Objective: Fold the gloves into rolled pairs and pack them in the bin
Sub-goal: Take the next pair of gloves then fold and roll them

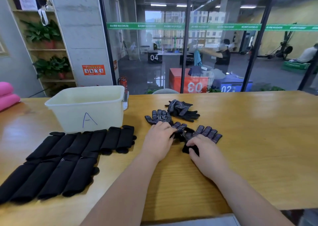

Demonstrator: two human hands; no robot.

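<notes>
On the wooden table (258, 139), near its front edge, centre:

Left hand (159, 139): palm down, fingers curled over the black cuff end of the dotted glove pair (206, 132), gripping it.

Right hand (204, 152): palm down, fingertips bent and pinching black fabric at the near end of the same pair.

Dotted glove pair: black knit with pale grip dots, lying on the table between and just beyond both hands. Its pieces overlap; glove fingers splay to the right and toward the far side. How the two pieces are layered cannot be told.

Flat glove (159, 117): dotted side up, white printed mark on the palm, touching the left hand's far side.

Crumpled gloves (182, 110): loose heap, just beyond the flat glove.

Black folded bundles (68, 157): two rows laid side by side, left of the hands, the far row just in front of the bin.

Bin (87, 108): pale plastic, open top, blue letter A on its front, standing at the table's left rear.

Pink padded item (6, 95): far left edge.

Glass wall (223, 53): behind the table.
</notes>
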